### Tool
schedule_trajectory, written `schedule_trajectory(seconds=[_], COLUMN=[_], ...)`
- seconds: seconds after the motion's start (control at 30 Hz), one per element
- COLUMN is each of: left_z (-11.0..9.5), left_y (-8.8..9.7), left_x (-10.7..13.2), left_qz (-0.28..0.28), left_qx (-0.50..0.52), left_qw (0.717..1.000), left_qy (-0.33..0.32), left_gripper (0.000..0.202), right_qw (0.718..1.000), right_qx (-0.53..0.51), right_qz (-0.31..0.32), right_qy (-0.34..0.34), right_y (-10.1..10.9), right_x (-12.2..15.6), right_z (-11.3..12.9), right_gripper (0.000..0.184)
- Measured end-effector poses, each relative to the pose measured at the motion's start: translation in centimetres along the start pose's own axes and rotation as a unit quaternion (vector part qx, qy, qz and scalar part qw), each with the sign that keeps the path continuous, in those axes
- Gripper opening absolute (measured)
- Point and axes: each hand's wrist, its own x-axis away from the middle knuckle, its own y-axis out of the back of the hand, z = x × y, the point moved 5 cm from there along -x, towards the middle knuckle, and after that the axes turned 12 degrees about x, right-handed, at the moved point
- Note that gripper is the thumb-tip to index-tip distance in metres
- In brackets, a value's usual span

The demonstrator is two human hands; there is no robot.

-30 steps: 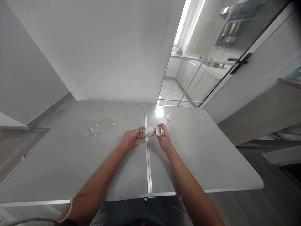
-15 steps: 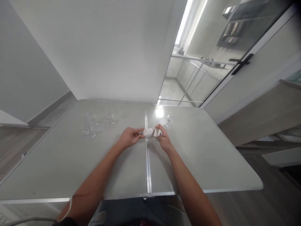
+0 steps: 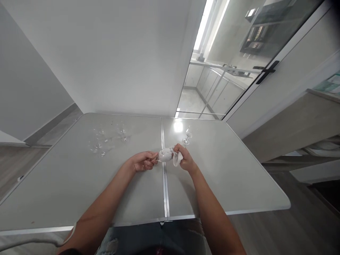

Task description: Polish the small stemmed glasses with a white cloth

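My left hand (image 3: 141,163) is closed on the stem end of a small clear glass (image 3: 164,154), which lies sideways over the table's middle seam. My right hand (image 3: 185,160) is closed on a white cloth (image 3: 176,159) pushed into the mouth of that glass. Both hands hover just above the grey table (image 3: 79,191).
Another small stemmed glass (image 3: 187,136) stands upright just beyond my right hand. Several clear glasses (image 3: 102,143) are grouped at the back left of the table. A white wall rises behind, and a glass sliding door (image 3: 228,81) is at the back right.
Both hands with the glass and cloth have drawn slightly nearer to me. The cloth now hangs lower from my right hand.
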Motion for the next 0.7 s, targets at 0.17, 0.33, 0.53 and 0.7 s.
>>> schedule_trajectory(seconds=[0.17, 0.33, 0.53, 0.7], left_z=[-1.8, -2.5, -1.4, -1.8], left_y=[0.6, -0.7, -1.2, -1.2], left_x=[0.3, 1.2, 0.2, 0.1], left_qz=[-0.133, -0.217, -0.163, -0.239], left_qx=[-0.235, -0.534, -0.599, -0.46], left_qw=[0.942, 0.713, 0.666, 0.75], left_qy=[-0.2, -0.399, -0.414, -0.412], left_gripper=[0.041, 0.037, 0.032, 0.039], right_qw=[0.997, 0.948, 0.905, 0.951], right_qx=[-0.025, -0.185, -0.214, -0.186], right_qz=[-0.018, -0.106, -0.142, -0.12], right_qy=[-0.069, -0.235, -0.338, -0.215], right_y=[0.0, 0.1, -0.1, 0.2], right_x=[-0.5, -0.2, 0.5, -0.6], right_z=[-0.2, -2.7, -5.3, -2.1], right_gripper=[0.015, 0.028, 0.037, 0.036])
